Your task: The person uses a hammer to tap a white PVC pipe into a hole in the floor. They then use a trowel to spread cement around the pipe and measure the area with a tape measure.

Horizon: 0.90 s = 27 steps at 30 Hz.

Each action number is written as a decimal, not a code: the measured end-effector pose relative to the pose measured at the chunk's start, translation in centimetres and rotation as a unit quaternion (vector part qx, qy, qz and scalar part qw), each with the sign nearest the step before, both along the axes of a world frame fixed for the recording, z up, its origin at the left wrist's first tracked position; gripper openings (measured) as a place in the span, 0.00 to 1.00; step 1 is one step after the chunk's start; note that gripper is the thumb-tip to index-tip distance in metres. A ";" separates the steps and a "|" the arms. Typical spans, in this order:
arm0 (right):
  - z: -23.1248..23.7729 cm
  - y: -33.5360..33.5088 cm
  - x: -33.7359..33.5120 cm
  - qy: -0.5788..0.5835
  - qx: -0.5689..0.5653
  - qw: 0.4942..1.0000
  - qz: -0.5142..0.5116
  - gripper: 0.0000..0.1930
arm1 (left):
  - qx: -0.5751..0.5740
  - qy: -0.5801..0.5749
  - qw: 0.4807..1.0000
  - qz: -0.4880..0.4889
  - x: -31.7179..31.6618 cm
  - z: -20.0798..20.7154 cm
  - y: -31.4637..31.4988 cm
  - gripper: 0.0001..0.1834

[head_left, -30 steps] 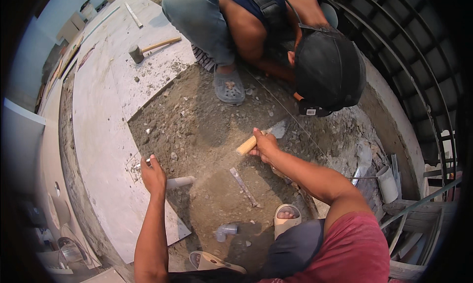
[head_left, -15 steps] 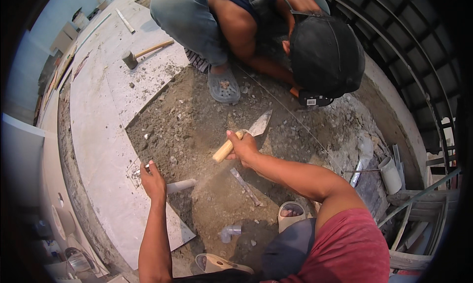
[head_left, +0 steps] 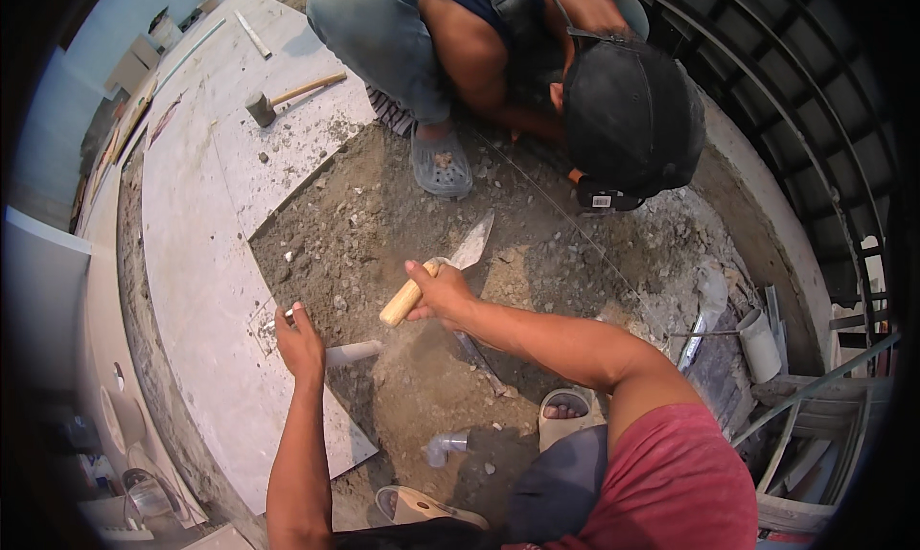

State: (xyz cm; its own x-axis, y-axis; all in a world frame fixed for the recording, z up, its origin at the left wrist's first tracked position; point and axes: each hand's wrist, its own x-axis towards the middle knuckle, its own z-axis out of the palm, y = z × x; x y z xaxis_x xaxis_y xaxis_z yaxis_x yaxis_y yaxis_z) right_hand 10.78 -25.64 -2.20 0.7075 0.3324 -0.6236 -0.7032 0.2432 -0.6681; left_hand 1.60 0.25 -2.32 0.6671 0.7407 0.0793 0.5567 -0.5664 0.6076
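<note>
My right hand (head_left: pixel 443 291) is closed round the pale wooden handle (head_left: pixel 407 306) of a trowel. Its pointed metal blade (head_left: pixel 472 243) reaches out beyond my fingers, just over the sandy bed. My left hand (head_left: pixel 300 343) is at the edge of the large pale tiles (head_left: pixel 206 291), thumb and finger pinched near a small whitish thing too small to name. Beside that hand a white pipe (head_left: pixel 355 353) sticks out over the sand. A narrow strip (head_left: pixel 482 363), partly under my right forearm, lies on the ground near a clear elbow fitting (head_left: pixel 446 446).
A person in a black cap (head_left: pixel 632 114) crouches opposite, one grey clog (head_left: pixel 441 165) on the sand. A taut string (head_left: pixel 565 215) crosses the bed. A mallet (head_left: pixel 261 109) lies on the tiles. At right stand a white pipe piece (head_left: pixel 759 344) and a dark metal gate (head_left: pixel 815 100).
My right hand has moved left and slightly down with the trowel, drawing its blade back toward me. My left hand stays nearly in place.
</note>
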 end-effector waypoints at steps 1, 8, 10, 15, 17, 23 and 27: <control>-0.3 0.1 -0.6 -0.015 -0.016 1.000 -0.004 0.28 | -0.010 -0.014 1.000 -0.002 -0.3 -0.1 0.4 0.35; -6.8 -5.4 2.9 0.099 -0.043 0.989 -0.106 0.27 | 0.009 0.028 1.000 0.011 1.1 1.6 -2.2 0.35; -6.9 -3.3 3.7 0.113 -0.011 0.990 -0.081 0.26 | -0.005 0.042 0.999 0.015 1.3 1.9 -3.2 0.35; -1.4 4.7 -1.5 0.010 0.038 0.999 0.020 0.26 | -0.012 0.039 0.999 0.027 0.5 2.1 -2.0 0.34; 4.2 5.0 -2.8 -0.036 0.000 0.990 0.134 0.27 | 0.021 0.019 0.999 0.045 -0.5 2.4 -1.3 0.34; -10.0 -1.6 0.2 0.072 -0.040 0.995 -0.047 0.26 | -0.033 0.098 0.994 0.035 1.5 5.6 -3.8 0.37; -11.8 0.1 3.4 0.130 -0.027 0.991 0.009 0.21 | -0.061 0.074 0.994 0.049 0.1 5.8 -3.9 0.34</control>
State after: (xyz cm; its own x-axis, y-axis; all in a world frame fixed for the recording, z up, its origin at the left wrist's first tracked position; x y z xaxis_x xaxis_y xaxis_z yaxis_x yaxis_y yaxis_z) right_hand 14.17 -25.51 -14.00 0.5146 0.3045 -0.8016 -0.8573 0.1973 -0.4754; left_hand 1.67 -3.70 3.52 0.5884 0.8011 -0.1096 0.6945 -0.4313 0.5758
